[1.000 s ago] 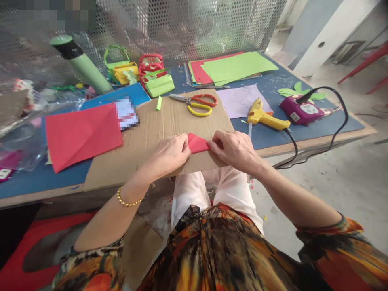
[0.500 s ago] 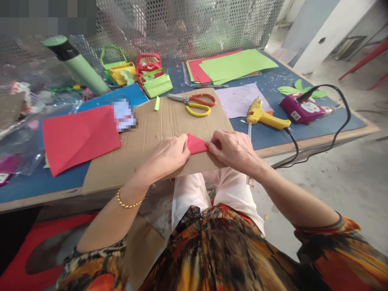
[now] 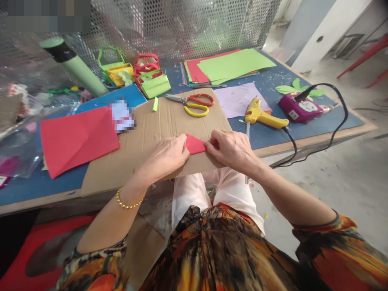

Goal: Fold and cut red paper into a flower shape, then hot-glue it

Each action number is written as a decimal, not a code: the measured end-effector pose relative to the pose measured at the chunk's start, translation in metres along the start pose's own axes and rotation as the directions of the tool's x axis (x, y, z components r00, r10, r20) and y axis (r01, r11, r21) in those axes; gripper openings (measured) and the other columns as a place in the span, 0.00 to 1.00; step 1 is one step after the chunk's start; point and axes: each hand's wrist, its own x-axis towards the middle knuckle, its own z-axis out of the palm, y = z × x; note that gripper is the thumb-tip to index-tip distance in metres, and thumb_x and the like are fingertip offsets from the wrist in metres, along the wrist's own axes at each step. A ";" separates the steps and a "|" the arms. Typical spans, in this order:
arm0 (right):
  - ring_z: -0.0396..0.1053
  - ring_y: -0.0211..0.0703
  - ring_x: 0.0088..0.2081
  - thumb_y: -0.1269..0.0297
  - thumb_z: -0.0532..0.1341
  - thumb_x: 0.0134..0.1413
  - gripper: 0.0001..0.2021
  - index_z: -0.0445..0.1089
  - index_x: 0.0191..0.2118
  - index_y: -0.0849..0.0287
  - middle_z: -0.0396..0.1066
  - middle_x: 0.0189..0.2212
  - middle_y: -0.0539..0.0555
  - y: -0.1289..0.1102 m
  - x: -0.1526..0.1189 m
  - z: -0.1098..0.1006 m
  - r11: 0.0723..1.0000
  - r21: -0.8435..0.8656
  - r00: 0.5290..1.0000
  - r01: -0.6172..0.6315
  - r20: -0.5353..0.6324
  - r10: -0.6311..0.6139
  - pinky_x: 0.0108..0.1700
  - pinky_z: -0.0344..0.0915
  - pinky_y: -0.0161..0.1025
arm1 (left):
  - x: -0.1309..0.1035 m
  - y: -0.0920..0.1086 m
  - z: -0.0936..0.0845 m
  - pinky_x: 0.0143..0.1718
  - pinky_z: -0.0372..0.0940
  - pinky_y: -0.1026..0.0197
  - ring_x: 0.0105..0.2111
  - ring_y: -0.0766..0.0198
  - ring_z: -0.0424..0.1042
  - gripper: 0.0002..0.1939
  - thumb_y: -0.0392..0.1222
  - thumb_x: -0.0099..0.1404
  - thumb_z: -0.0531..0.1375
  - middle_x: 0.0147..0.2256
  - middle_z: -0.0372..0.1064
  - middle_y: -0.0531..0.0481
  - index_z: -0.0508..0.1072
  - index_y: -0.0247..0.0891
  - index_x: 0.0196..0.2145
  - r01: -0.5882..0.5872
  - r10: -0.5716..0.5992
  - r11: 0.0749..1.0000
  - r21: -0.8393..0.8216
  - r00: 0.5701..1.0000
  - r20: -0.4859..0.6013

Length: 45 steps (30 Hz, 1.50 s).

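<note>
A small folded piece of red paper [image 3: 195,145] lies low over the front of the cardboard sheet [image 3: 142,129]. My left hand [image 3: 169,155] pinches its left end, with the fingers closed. At its right end, my right hand [image 3: 230,147] grips the paper between thumb and curled fingers. Parts of the paper are hidden under both hands. Beyond them, scissors [image 3: 195,104] with one red and one yellow handle rest on the cardboard, beside a small light green strip [image 3: 155,104].
A yellow glue gun [image 3: 263,115] lies right of the cardboard, its cord running to a purple power socket [image 3: 298,108]. Red paper [image 3: 79,137] sits at left. Coloured sheets [image 3: 239,64], small paper bags [image 3: 156,85] and a green bottle [image 3: 75,68] stand farther back.
Both hands keep hold of the folded red paper in nearly the same place. The whole view has shifted slightly; nothing else has visibly moved.
</note>
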 end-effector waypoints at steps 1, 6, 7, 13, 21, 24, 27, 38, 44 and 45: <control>0.69 0.44 0.30 0.61 0.56 0.65 0.12 0.73 0.33 0.57 0.80 0.31 0.57 0.000 0.000 0.000 1.000 -0.002 1.000 -0.001 0.002 0.001 0.31 0.44 0.41 | 0.000 0.000 0.000 0.26 0.52 0.58 0.24 0.60 0.66 0.11 0.31 0.67 0.54 0.24 0.68 0.50 0.60 0.44 0.28 -0.002 0.002 1.000 0.006 1.000 0.001; 0.70 0.45 0.30 0.60 0.57 0.66 0.12 0.73 0.33 0.57 0.80 0.32 0.57 -0.002 0.001 -0.003 1.000 -0.015 0.999 -0.016 0.032 0.017 0.31 0.44 0.41 | 0.001 -0.001 0.001 0.25 0.52 0.58 0.24 0.60 0.67 0.11 0.32 0.67 0.55 0.24 0.69 0.50 0.61 0.43 0.29 -0.010 0.010 0.999 0.036 1.000 -0.005; 0.70 0.45 0.30 0.60 0.57 0.66 0.12 0.73 0.34 0.57 0.80 0.32 0.58 -0.002 0.001 -0.004 1.000 -0.019 0.999 -0.021 0.043 0.022 0.31 0.44 0.41 | 0.001 -0.001 0.001 0.25 0.52 0.58 0.24 0.60 0.67 0.10 0.32 0.67 0.55 0.24 0.68 0.50 0.61 0.43 0.29 -0.011 0.011 0.999 0.040 1.000 -0.008; 0.72 0.46 0.32 0.61 0.56 0.67 0.12 0.74 0.35 0.58 0.81 0.34 0.59 -0.005 0.001 -0.007 0.998 -0.045 0.996 -0.038 0.079 0.041 0.31 0.44 0.41 | 0.001 -0.001 0.002 0.26 0.52 0.58 0.24 0.60 0.66 0.10 0.32 0.67 0.55 0.25 0.68 0.50 0.61 0.43 0.29 -0.005 0.005 0.999 0.049 1.000 0.003; 0.74 0.48 0.33 0.61 0.56 0.68 0.11 0.75 0.44 0.58 0.82 0.36 0.59 -0.005 0.001 -0.007 0.998 -0.042 0.995 -0.051 0.081 0.054 0.32 0.44 0.42 | 0.001 -0.002 0.003 0.27 0.54 0.56 0.28 0.56 0.72 0.06 0.33 0.69 0.54 0.28 0.73 0.46 0.66 0.41 0.35 -0.001 0.000 0.998 0.065 1.000 0.018; 0.73 0.47 0.33 0.63 0.55 0.68 0.12 0.75 0.44 0.58 0.82 0.36 0.59 -0.004 0.001 -0.006 0.996 -0.065 0.995 -0.055 0.079 0.060 0.31 0.43 0.42 | -0.001 0.001 0.000 0.31 0.59 0.56 0.32 0.53 0.75 0.08 0.33 0.71 0.54 0.32 0.75 0.44 0.69 0.38 0.46 0.039 -0.044 0.996 0.076 0.997 0.056; 0.72 0.46 0.32 0.62 0.54 0.68 0.13 0.75 0.44 0.58 0.82 0.35 0.59 -0.004 0.001 -0.004 0.996 -0.072 0.996 -0.053 0.069 0.058 0.31 0.43 0.42 | -0.006 0.006 0.000 0.38 0.64 0.55 0.39 0.51 0.78 0.15 0.33 0.73 0.52 0.39 0.76 0.41 0.66 0.35 0.56 0.028 -0.035 0.996 0.089 0.997 0.071; 0.65 0.43 0.30 0.62 0.54 0.68 0.10 0.72 0.40 0.59 0.75 0.31 0.55 0.022 -0.001 -0.015 0.984 0.145 0.992 0.099 -0.087 -0.087 0.32 0.52 0.38 | -0.013 0.006 0.007 0.39 0.66 0.56 0.40 0.53 0.75 0.20 0.36 0.77 0.48 0.46 0.67 0.42 0.70 0.45 0.61 -0.052 0.048 0.986 0.156 0.998 0.034; 0.68 0.48 0.37 0.66 0.49 0.74 0.17 0.75 0.42 0.59 0.75 0.37 0.59 0.035 -0.025 -0.017 0.938 -0.009 0.908 0.347 -0.246 -0.338 0.40 0.60 0.43 | -0.011 0.000 0.011 0.37 0.64 0.57 0.37 0.55 0.74 0.21 0.34 0.76 0.48 0.42 0.66 0.45 0.71 0.44 0.60 -0.062 0.060 0.988 0.139 0.998 0.020; 0.69 0.50 0.39 0.66 0.49 0.75 0.17 0.76 0.44 0.59 0.76 0.39 0.60 0.033 -0.028 -0.014 0.922 -0.041 0.894 0.385 -0.231 -0.383 0.41 0.61 0.45 | -0.011 -0.001 0.011 0.37 0.64 0.57 0.37 0.55 0.73 0.21 0.34 0.76 0.48 0.41 0.66 0.45 0.72 0.44 0.60 -0.080 0.079 0.989 0.123 0.997 0.011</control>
